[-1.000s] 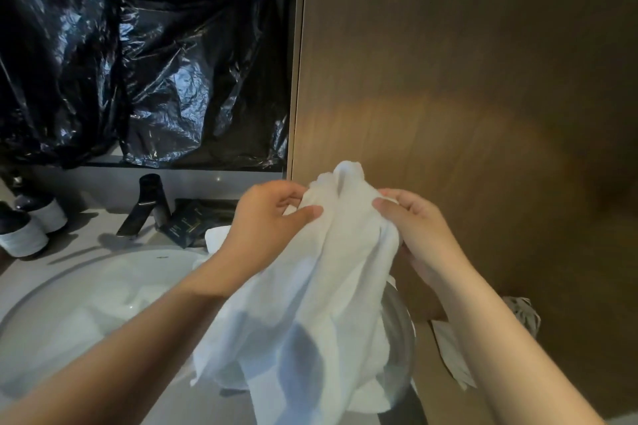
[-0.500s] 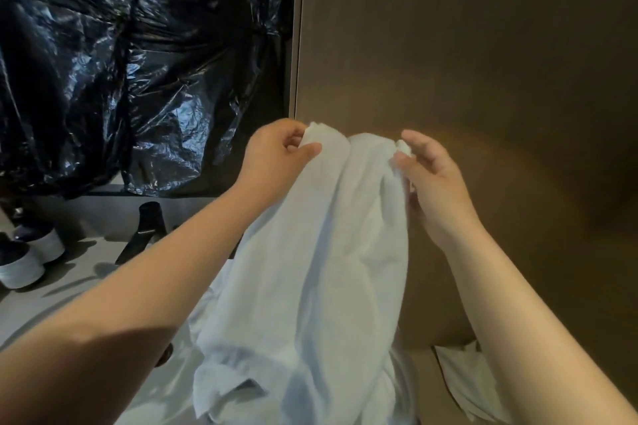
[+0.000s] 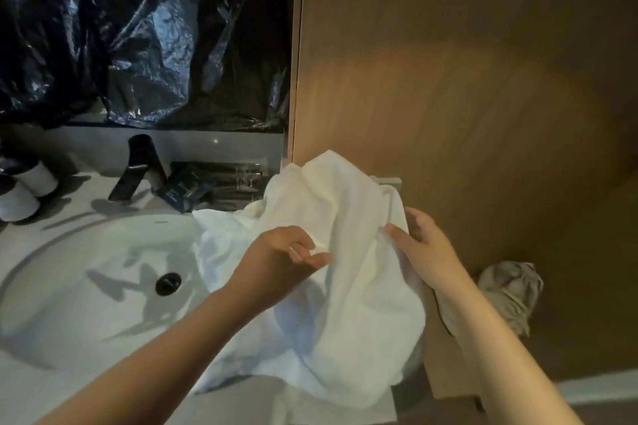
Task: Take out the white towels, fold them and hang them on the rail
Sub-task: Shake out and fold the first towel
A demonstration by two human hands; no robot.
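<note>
The soft, crumpled white towel (image 3: 348, 272) lay half in the round white sink (image 3: 86, 272), spilling over the counter's right edge beside a wooden panel (image 3: 448, 79). The left hand (image 3: 276, 259) rested on it, fingers loosely curled. The right hand (image 3: 424, 252) pinched its right edge.

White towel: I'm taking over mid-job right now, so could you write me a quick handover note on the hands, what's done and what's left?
Left hand: open, fingers loose against the white cloth towel, gripping nothing.
Right hand: pinches the towel's right edge, thumb on top.
Towel: out, bunched and unfolded, sagging over the right side of the round white sink.
Done: this towel is taken out.
Left: fold it and hang it; no rail is in view.
</note>
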